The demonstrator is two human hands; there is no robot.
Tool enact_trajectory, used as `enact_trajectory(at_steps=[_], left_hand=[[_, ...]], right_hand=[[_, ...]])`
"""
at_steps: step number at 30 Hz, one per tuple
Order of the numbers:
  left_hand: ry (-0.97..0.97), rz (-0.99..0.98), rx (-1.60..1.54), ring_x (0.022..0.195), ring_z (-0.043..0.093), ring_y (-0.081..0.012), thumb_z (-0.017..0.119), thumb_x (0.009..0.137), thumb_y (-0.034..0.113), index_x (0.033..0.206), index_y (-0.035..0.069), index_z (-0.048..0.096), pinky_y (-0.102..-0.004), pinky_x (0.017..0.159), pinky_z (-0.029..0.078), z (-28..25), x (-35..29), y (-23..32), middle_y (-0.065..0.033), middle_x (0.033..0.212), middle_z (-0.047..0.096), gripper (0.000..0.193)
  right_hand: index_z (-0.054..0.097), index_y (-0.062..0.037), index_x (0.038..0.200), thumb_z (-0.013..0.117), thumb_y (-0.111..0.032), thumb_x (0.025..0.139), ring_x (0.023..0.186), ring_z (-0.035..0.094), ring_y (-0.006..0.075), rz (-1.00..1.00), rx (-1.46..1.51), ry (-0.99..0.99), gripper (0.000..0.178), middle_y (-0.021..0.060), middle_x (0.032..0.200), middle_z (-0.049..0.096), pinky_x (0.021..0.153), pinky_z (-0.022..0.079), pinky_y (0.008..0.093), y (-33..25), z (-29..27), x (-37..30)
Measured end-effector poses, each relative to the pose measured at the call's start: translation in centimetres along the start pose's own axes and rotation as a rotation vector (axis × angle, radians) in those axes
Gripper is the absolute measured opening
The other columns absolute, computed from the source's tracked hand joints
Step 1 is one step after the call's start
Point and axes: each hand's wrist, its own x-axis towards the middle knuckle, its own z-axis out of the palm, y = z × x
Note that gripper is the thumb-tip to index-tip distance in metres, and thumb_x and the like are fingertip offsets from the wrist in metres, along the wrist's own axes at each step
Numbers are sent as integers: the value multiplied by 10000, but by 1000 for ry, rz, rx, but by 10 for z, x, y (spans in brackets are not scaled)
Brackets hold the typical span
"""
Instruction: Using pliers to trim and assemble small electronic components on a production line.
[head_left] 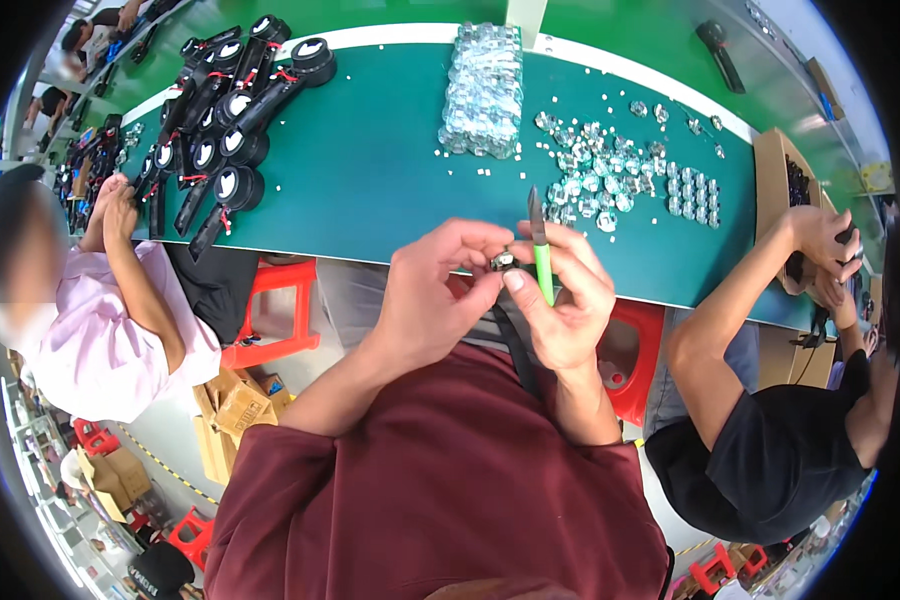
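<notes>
Part (504, 261), small and dark with a pale face, sits between the fingertips of the person's two hands, in front of the chest at the near edge of the table (370, 180). The left hand (432, 285) is closed on it in a pinch of thumb and fingers. The right hand (570, 305) is clamped on a tool (542, 262), with its thumb tip right beside the part; the tool's green handle lies against the fingers and its dark, pointed tip stands up and away from the person.

Beyond the hands, loose pieces (595, 178) lie scattered on the green tabletop, with a neat block (693, 196) of similar ones to their right. A clear stack (482, 92) stands near the far edge. Black devices (238, 188) with round heads are heaped on the left.

A co-worker in a pink top (110, 335) sits on the left, hands near the devices. Another, in a black top (785, 460), is on the right, with hands over an open carton (772, 170). Red stools (280, 305) show below the table.
</notes>
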Motion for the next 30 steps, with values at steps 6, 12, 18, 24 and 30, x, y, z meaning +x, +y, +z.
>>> enact_trajectory(at_steps=[6, 12, 18, 24, 30], left_hand=[[12, 160, 31, 876, 641, -87, 702, 849, -106, 1099, 8, 663, -233, 731, 543, -10, -11, 0, -48, 975, 673, 277], [132, 143, -158, 976, 660, -133, 664, 880, -141, 1209, -36, 572, -251, 824, 549, -6, -19, -5, -117, 1109, 685, 357], [89, 167, -416, 1025, 632, -145, 627, 901, -147, 1070, -27, 636, -285, 874, 518, -12, -18, -11, -134, 1178, 621, 207], [59, 169, -435, 1008, 632, -142, 628, 898, -147, 1068, -29, 631, -283, 878, 519, -17, -14, -17, -132, 1163, 617, 207], [118, 286, -296, 994, 637, -136, 641, 877, -158, 1054, -34, 632, -251, 799, 547, -18, -10, -17, -133, 1145, 607, 216]], right_hand=[[748, 26, 1023, 776, -34, 841, 970, 689, 223, 17, 121, 54, 194, 161, 1095, 700, 819, 543, 320, -6, 15, 2], [733, 37, 1003, 768, 30, 829, 1002, 677, 206, 44, 208, 43, 178, 169, 1123, 686, 829, 547, 307, -11, 21, 5], [717, 37, 978, 763, 72, 815, 1011, 664, 201, 39, 278, 40, 173, 181, 1127, 672, 822, 549, 296, -12, 28, 4], [723, 39, 975, 780, 43, 821, 983, 669, 198, 26, 181, 65, 165, 177, 1125, 677, 818, 549, 302, -10, 32, 7], [727, 49, 967, 836, -18, 767, 890, 710, 247, -187, -165, 111, 237, 196, 1088, 693, 716, 559, 299, -11, 32, 12]])
